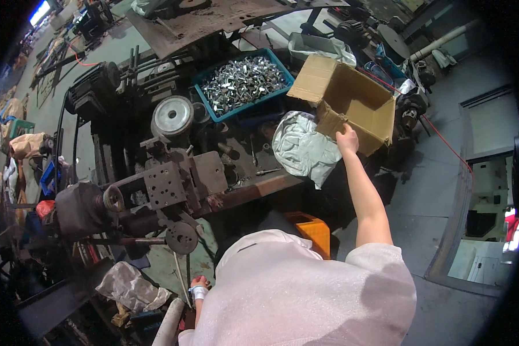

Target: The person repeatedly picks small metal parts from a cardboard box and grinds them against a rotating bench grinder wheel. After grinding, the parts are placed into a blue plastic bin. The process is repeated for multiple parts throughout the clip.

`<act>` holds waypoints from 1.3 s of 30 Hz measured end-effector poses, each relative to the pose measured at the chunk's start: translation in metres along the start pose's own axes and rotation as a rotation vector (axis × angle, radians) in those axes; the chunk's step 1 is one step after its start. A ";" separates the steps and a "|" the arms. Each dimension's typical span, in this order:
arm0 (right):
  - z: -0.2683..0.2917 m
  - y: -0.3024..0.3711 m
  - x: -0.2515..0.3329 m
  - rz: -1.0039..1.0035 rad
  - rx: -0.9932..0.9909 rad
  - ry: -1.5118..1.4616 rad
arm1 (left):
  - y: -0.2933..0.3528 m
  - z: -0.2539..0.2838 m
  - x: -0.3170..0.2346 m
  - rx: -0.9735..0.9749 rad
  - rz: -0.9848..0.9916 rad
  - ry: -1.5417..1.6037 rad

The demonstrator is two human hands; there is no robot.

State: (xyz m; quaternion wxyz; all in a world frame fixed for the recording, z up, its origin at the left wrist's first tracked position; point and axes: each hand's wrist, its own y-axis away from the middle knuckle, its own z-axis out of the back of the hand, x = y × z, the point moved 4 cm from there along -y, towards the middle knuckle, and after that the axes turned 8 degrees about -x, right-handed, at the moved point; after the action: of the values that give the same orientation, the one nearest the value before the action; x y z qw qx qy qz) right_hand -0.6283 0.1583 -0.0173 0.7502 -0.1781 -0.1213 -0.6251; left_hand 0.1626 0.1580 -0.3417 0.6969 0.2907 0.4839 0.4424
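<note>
My right hand (pixel 347 140) grips the near flap of an open cardboard box (pixel 380 118), its fingers closed over the edge. The box is tilted, and its visible inside is bare brown. Just left of that hand, a crumpled white plastic bag (pixel 305 147) lies on the bench. Behind the bag stands a blue-green plastic crate (pixel 220 119) full of small shiny metal parts (pixel 248 83). Low on the left, my left hand (pixel 200 282), with a pale band at the wrist, hangs near a thin rod (pixel 181 277). Its fingers look curled; whatever they may hold is hidden.
A dark, greasy machine (pixel 167 184) with a perforated block fills the left middle. Behind it sits a round metal disc (pixel 172 116). An orange plastic bin (pixel 313 233) stands below the bench edge. Grey floor (pixel 424 202) and a framed window (pixel 484 219) lie to the right.
</note>
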 end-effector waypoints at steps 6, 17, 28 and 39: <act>0.011 -0.019 0.033 0.397 -0.145 0.736 | 0.035 -0.008 -0.016 -0.059 0.081 0.061; 0.006 -0.085 0.034 0.705 -0.355 0.515 | 0.068 -0.057 0.017 -0.052 -0.125 -0.313; -0.043 -0.147 0.067 0.409 -0.152 0.613 | 0.311 -0.223 -0.277 0.398 -0.588 -0.061; -0.152 -0.166 0.199 0.717 0.141 -0.229 | 0.228 -0.438 -0.523 -0.043 -0.994 -0.115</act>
State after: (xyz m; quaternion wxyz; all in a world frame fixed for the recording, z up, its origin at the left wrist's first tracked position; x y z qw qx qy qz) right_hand -0.7596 -0.1094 -0.0558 0.9132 -0.2260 -0.1771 -0.2892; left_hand -0.3955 -0.2213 -0.0927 0.8547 0.0343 0.5156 0.0498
